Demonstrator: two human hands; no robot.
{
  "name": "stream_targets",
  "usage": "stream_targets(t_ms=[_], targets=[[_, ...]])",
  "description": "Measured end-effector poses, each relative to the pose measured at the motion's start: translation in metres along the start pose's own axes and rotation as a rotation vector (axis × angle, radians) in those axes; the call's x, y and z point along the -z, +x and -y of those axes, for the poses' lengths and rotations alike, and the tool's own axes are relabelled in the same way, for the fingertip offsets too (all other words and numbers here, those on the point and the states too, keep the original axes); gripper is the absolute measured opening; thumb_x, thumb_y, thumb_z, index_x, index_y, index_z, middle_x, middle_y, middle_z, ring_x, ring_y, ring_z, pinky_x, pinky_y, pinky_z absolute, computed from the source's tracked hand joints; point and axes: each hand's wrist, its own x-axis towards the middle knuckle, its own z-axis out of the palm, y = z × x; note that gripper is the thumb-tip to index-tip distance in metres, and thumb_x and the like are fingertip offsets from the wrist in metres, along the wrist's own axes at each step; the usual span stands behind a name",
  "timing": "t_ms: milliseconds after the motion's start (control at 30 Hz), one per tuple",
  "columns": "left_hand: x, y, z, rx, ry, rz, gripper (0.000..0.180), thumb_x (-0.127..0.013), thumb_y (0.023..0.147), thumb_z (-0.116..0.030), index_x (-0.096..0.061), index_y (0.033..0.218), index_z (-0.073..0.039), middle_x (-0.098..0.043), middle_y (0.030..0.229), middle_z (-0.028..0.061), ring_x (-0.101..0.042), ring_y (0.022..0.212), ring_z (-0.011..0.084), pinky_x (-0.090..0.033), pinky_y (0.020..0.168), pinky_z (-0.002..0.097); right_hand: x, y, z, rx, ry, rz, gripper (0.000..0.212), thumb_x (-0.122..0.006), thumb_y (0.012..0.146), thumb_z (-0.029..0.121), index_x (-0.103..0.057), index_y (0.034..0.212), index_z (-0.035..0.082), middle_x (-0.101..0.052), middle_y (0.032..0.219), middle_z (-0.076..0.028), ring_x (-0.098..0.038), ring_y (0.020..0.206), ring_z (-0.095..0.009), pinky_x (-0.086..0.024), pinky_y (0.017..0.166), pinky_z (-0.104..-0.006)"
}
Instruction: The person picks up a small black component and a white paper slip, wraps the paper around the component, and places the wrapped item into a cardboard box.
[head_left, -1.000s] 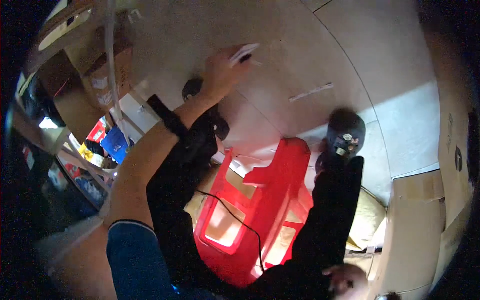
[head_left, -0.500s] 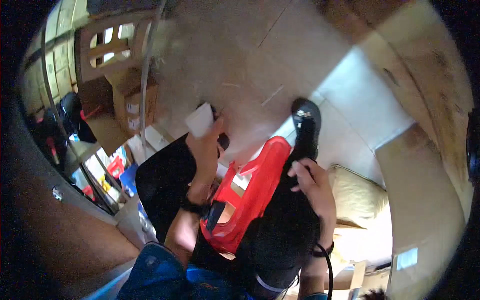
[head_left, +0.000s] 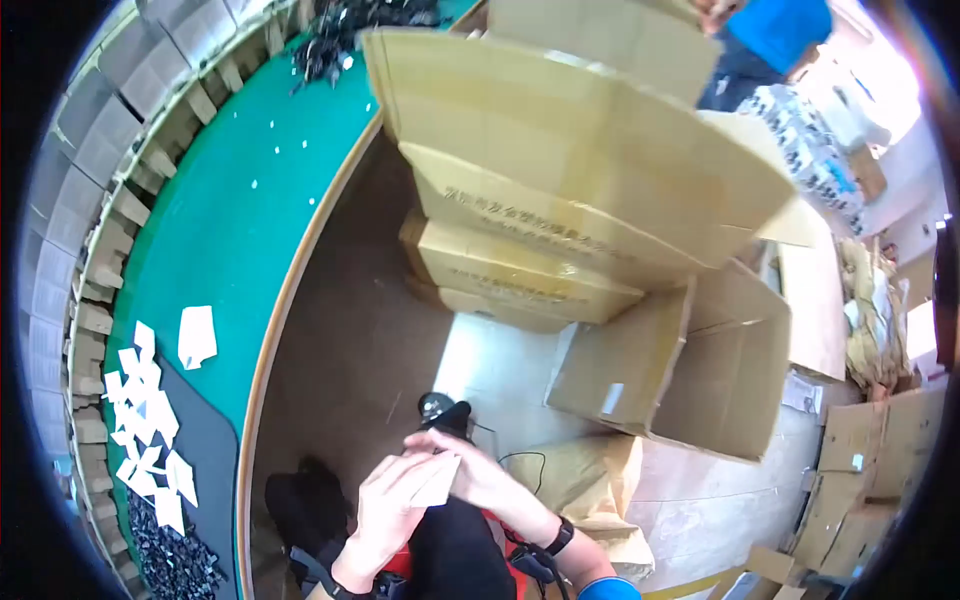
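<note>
Head view only, looking down past our knees. Our left hand [head_left: 385,515] and right hand [head_left: 480,478] meet low in the middle of the picture, over our dark trouser leg [head_left: 455,555]. Between them we hold a small pale card [head_left: 437,480]: it lies against the left fingers [head_left: 400,480], which are curled loosely beneath and behind it, while the right fingers [head_left: 440,442] lie close together across its upper edge. Whether either thumb pinches the card we cannot tell; the right hand covers that side. A dark wristband [head_left: 558,537] sits on our right wrist. Just beyond the fingertips a small black round object [head_left: 440,408] rests on the floor, with a thin black cable [head_left: 520,460] running near it. To our left a green-topped table [head_left: 230,200] curves away, scattered with white paper slips [head_left: 150,420] and one larger white sheet [head_left: 196,335]; a heap of small black parts [head_left: 170,560] lies at its near end. Ahead stand stacked cardboard boxes [head_left: 530,240], and an open carton [head_left: 700,370] lies on its side to the right. Another person in a blue top [head_left: 775,25] shows at the upper edge.
</note>
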Motion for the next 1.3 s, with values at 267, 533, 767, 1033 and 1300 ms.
stream_targets(t_ms=[267, 533, 767, 1033, 1300], targets=[[0.044, -0.094, -0.030, 0.014, -0.129, -0.330, 0.034, -0.069, 0.073, 0.000, -0.065, 0.106, -0.002, -0.068, 0.093, 0.0101, -0.066, 0.075, 0.0206, -0.052, 0.066, 0.0286, -0.014, -0.023, -0.069, -0.219, 0.373, 0.188, 0.019, -0.049, 0.096, 0.026, -0.058, 0.092, 0.010, -0.049, 0.069, 0.003, -0.051, 0.063, -0.010, -0.042, 0.048, -0.0214], [-0.086, -0.300, 0.161, 1.276, -1.233, -0.175, 0.026, -0.066, 0.082, -0.010, -0.064, 0.105, 0.001, -0.069, 0.093, 0.0100, -0.066, 0.081, 0.0163, -0.052, 0.071, 0.0264, -0.162, -0.047, -0.028, 0.095, -0.070, 0.126, 0.026, -0.040, 0.098, 0.023, -0.049, 0.077, 0.011, -0.033, 0.055, 0.005, -0.029, 0.045, -0.005, -0.023, 0.037, -0.0200], [-0.147, -0.330, 0.154, 1.221, -1.652, -0.373, 0.029, -0.067, 0.083, -0.015, -0.062, 0.105, 0.004, -0.067, 0.095, 0.0100, -0.065, 0.088, 0.0183, -0.051, 0.073, 0.0291, -0.284, 0.002, -0.008, 0.249, -0.948, 0.130, 0.021, -0.043, 0.096, 0.020, -0.048, 0.081, 0.006, -0.035, 0.055, 0.003, -0.027, 0.042, -0.003, -0.019, 0.036, -0.0192], [-0.139, -0.314, 0.104, 1.097, -1.735, -0.709, 0.026, -0.065, 0.083, -0.015, -0.063, 0.104, 0.002, -0.068, 0.093, 0.0096, -0.066, 0.084, 0.0204, -0.051, 0.072, 0.0324, -0.369, 0.080, -0.089, -0.191, -1.480, 0.128, 0.010, -0.053, 0.087, 0.000, -0.054, 0.097, 0.003, -0.048, 0.074, -0.002, -0.040, 0.051, -0.004, -0.031, 0.043, -0.0193], [-0.114, -0.316, 0.115, 0.808, -1.522, -0.964, 0.024, -0.062, 0.084, -0.014, -0.065, 0.103, 0.000, -0.069, 0.091, 0.0092, -0.066, 0.081, 0.0225, -0.051, 0.071, 0.0357, -0.344, 0.102, -0.244, 0.377, -2.087, 1.093, 0.017, -0.058, 0.088, 0.008, -0.057, 0.104, 0.005, -0.052, 0.089, -0.010, -0.058, 0.083, -0.026, -0.047, 0.066, -0.0329]])
